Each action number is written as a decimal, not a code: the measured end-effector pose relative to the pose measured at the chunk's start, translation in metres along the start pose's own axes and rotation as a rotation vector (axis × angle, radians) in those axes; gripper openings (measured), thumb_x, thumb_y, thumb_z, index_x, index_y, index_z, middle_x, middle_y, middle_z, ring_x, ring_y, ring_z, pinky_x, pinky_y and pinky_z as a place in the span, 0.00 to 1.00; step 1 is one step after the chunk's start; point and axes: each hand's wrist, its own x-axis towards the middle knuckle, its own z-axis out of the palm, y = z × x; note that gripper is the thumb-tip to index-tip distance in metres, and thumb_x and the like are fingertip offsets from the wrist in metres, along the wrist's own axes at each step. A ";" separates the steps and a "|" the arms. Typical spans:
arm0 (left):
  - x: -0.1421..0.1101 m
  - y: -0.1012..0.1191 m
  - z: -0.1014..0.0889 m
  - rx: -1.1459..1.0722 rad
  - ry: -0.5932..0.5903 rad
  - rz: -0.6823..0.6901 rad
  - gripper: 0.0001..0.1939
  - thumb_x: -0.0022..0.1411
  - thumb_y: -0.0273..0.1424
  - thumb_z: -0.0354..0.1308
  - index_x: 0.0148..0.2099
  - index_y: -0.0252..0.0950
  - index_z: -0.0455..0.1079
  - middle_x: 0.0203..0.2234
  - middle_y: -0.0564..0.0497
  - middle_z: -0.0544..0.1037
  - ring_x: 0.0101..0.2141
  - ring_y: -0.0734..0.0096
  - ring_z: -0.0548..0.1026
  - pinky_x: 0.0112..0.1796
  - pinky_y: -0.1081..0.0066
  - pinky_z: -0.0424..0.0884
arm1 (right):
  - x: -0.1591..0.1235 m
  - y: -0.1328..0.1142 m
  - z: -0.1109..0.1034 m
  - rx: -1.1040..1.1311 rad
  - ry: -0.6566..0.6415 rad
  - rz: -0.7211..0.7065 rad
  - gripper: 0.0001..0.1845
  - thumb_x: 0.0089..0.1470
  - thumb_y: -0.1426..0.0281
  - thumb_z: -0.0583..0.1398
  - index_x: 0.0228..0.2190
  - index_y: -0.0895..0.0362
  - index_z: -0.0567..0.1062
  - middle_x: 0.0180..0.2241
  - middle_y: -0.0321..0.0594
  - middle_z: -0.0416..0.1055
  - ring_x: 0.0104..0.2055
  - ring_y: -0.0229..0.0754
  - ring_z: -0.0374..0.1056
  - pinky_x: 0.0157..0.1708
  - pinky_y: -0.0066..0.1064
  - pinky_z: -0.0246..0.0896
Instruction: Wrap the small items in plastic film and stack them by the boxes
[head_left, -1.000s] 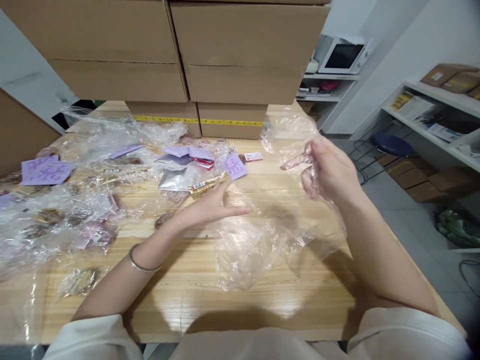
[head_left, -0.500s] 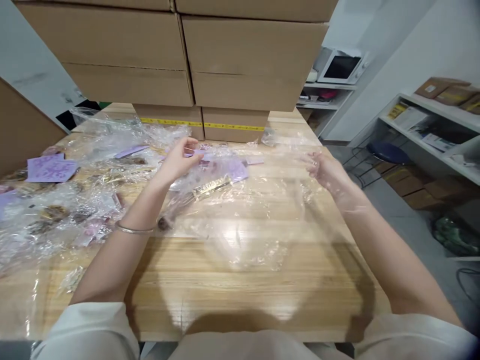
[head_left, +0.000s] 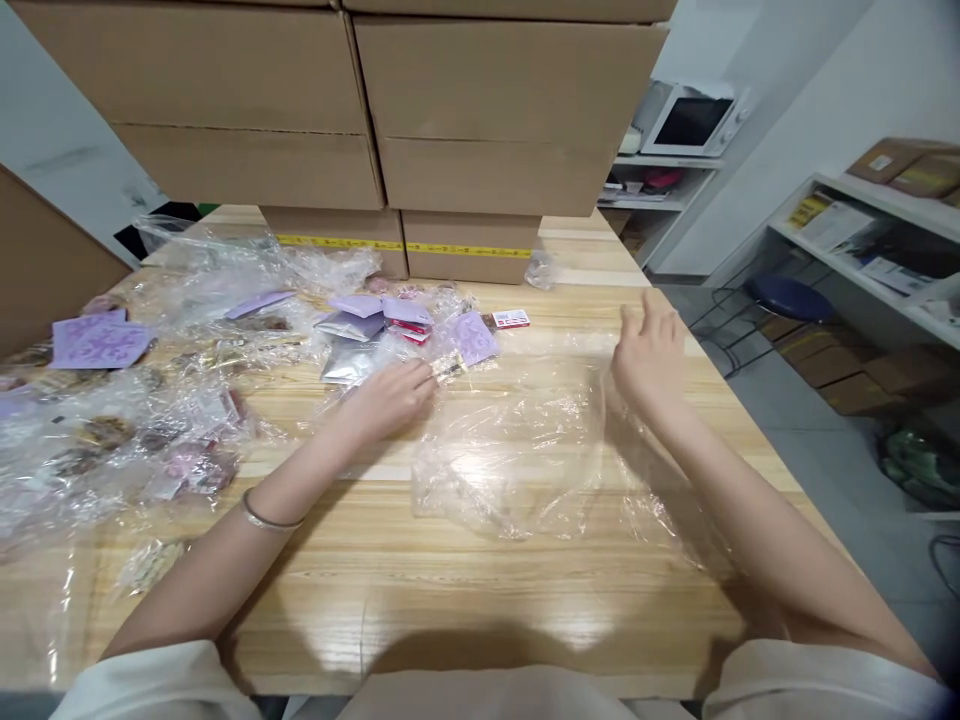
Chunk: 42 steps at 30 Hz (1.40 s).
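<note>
Between left fingers (head_left: 420, 380), grip unclear, and right fingers (head_left: 649, 318), apart: crinkled clear plastic (head_left: 517, 450)

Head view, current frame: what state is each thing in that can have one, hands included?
Left hand: fingers curled, grip hidden
Right hand: fingers partly extended, grip unclear
Clear plastic film: spread out, wrinkled, on the table
Silver bracelet: worn
Red-and-white box: lying flat
Silver pouch: lying down, sealing unclear
Purple patterned sheets, far left: overlapping
Cardboard boxes: stacked
Microwave: door shut, power unclear
</note>
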 end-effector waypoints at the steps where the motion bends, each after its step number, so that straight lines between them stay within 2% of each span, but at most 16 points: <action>1: 0.002 0.003 0.005 0.013 -0.021 0.009 0.14 0.68 0.24 0.46 0.46 0.33 0.73 0.44 0.39 0.76 0.46 0.57 0.72 0.46 0.61 0.67 | -0.006 -0.013 -0.005 0.035 -0.060 -0.123 0.29 0.65 0.74 0.41 0.63 0.67 0.59 0.69 0.61 0.46 0.71 0.59 0.40 0.66 0.59 0.37; 5: 0.007 0.004 0.016 0.095 -0.052 -0.250 0.23 0.69 0.40 0.50 0.58 0.29 0.66 0.54 0.34 0.72 0.52 0.47 0.70 0.51 0.55 0.64 | -0.039 -0.058 -0.007 0.229 -0.499 -0.518 0.31 0.68 0.57 0.45 0.68 0.54 0.54 0.70 0.48 0.45 0.71 0.56 0.42 0.67 0.56 0.40; 8: 0.008 -0.003 0.016 0.118 -0.141 -0.424 0.24 0.66 0.41 0.51 0.55 0.28 0.68 0.53 0.32 0.73 0.52 0.42 0.70 0.51 0.51 0.62 | -0.065 -0.077 0.012 0.228 -0.684 -0.578 0.40 0.63 0.45 0.46 0.69 0.49 0.48 0.72 0.44 0.34 0.72 0.61 0.28 0.67 0.60 0.32; 12: 0.007 -0.009 0.008 0.143 -0.247 -0.562 0.25 0.59 0.36 0.53 0.55 0.27 0.66 0.50 0.31 0.73 0.50 0.41 0.72 0.49 0.50 0.64 | -0.076 -0.083 0.031 0.166 -0.644 -0.551 0.47 0.58 0.39 0.47 0.69 0.48 0.47 0.72 0.45 0.29 0.71 0.66 0.20 0.66 0.64 0.26; 17: -0.004 -0.027 -0.019 -0.079 -0.386 -0.532 0.29 0.56 0.43 0.55 0.55 0.33 0.68 0.52 0.36 0.72 0.50 0.44 0.72 0.50 0.54 0.66 | -0.059 -0.083 0.024 0.205 -0.711 -0.554 0.38 0.62 0.42 0.45 0.67 0.44 0.54 0.71 0.43 0.39 0.72 0.63 0.31 0.67 0.59 0.33; 19: -0.004 -0.042 -0.033 -0.206 -0.298 -0.543 0.25 0.58 0.46 0.52 0.50 0.36 0.72 0.48 0.40 0.74 0.47 0.48 0.74 0.48 0.57 0.68 | -0.056 -0.086 0.026 0.210 -0.707 -0.563 0.37 0.63 0.43 0.44 0.67 0.45 0.56 0.71 0.43 0.40 0.72 0.61 0.33 0.68 0.58 0.34; 21: 0.004 -0.062 -0.042 -0.188 -0.046 -0.654 0.21 0.62 0.43 0.48 0.48 0.35 0.72 0.46 0.40 0.74 0.47 0.48 0.74 0.49 0.57 0.68 | -0.058 -0.089 0.032 0.199 -0.665 -0.560 0.39 0.63 0.43 0.44 0.68 0.48 0.54 0.72 0.44 0.38 0.72 0.61 0.29 0.68 0.58 0.31; 23: 0.017 -0.086 -0.043 -0.139 0.181 -0.815 0.23 0.63 0.40 0.48 0.52 0.31 0.70 0.50 0.35 0.71 0.52 0.45 0.71 0.53 0.54 0.65 | -0.064 -0.092 0.040 0.187 -0.619 -0.556 0.40 0.63 0.43 0.44 0.69 0.49 0.51 0.72 0.44 0.34 0.72 0.61 0.25 0.68 0.59 0.27; 25: 0.034 -0.110 -0.037 -0.147 0.254 -0.980 0.29 0.62 0.44 0.52 0.58 0.29 0.66 0.57 0.29 0.65 0.57 0.38 0.66 0.56 0.49 0.61 | -0.069 -0.093 0.046 0.182 -0.582 -0.556 0.39 0.64 0.44 0.44 0.69 0.48 0.51 0.72 0.44 0.33 0.72 0.60 0.25 0.68 0.59 0.26; 27: 0.050 -0.130 -0.029 -0.163 0.177 -1.063 0.39 0.59 0.53 0.56 0.62 0.29 0.62 0.61 0.28 0.61 0.61 0.31 0.60 0.57 0.44 0.57 | -0.072 -0.094 0.048 0.177 -0.564 -0.555 0.39 0.64 0.44 0.44 0.68 0.48 0.52 0.72 0.44 0.34 0.73 0.59 0.26 0.68 0.59 0.27; 29: 0.063 -0.143 -0.022 -0.221 -0.018 -1.091 0.49 0.53 0.60 0.57 0.64 0.29 0.60 0.62 0.29 0.62 0.61 0.30 0.59 0.56 0.43 0.57 | -0.073 -0.094 0.048 0.169 -0.551 -0.552 0.39 0.64 0.44 0.43 0.68 0.49 0.52 0.72 0.46 0.35 0.72 0.60 0.26 0.67 0.60 0.27; 31: 0.073 -0.148 -0.016 -0.275 -0.179 -1.100 0.55 0.46 0.63 0.61 0.65 0.29 0.59 0.62 0.29 0.63 0.61 0.30 0.60 0.57 0.43 0.57 | -0.073 -0.095 0.049 0.161 -0.541 -0.553 0.39 0.64 0.44 0.43 0.68 0.49 0.52 0.72 0.47 0.34 0.72 0.61 0.26 0.67 0.60 0.27; 33: 0.081 -0.146 -0.012 -0.254 -0.228 -1.120 0.59 0.41 0.63 0.64 0.65 0.30 0.60 0.64 0.30 0.60 0.61 0.29 0.58 0.58 0.41 0.53 | -0.074 -0.096 0.051 0.151 -0.532 -0.548 0.39 0.64 0.44 0.43 0.69 0.49 0.51 0.72 0.47 0.33 0.72 0.62 0.25 0.67 0.61 0.26; 37: 0.093 -0.133 -0.009 -0.080 -0.143 -1.053 0.46 0.47 0.60 0.63 0.59 0.34 0.68 0.65 0.39 0.57 0.65 0.28 0.47 0.60 0.42 0.48 | -0.076 -0.098 0.056 0.137 -0.518 -0.531 0.40 0.64 0.44 0.43 0.69 0.48 0.48 0.72 0.46 0.32 0.72 0.62 0.25 0.66 0.61 0.26; 40: 0.103 -0.124 -0.013 -0.064 -0.132 -1.049 0.37 0.48 0.52 0.68 0.55 0.36 0.71 0.64 0.37 0.59 0.63 0.36 0.57 0.59 0.47 0.57 | -0.078 -0.098 0.059 0.136 -0.502 -0.525 0.39 0.64 0.44 0.42 0.69 0.47 0.48 0.72 0.46 0.31 0.72 0.62 0.24 0.67 0.61 0.26; 42: 0.109 -0.120 -0.017 -0.079 -0.223 -1.071 0.38 0.45 0.51 0.70 0.55 0.36 0.71 0.63 0.33 0.61 0.60 0.38 0.62 0.57 0.49 0.61 | -0.078 -0.099 0.059 0.135 -0.497 -0.524 0.39 0.64 0.44 0.42 0.69 0.48 0.49 0.72 0.47 0.32 0.72 0.62 0.25 0.67 0.60 0.26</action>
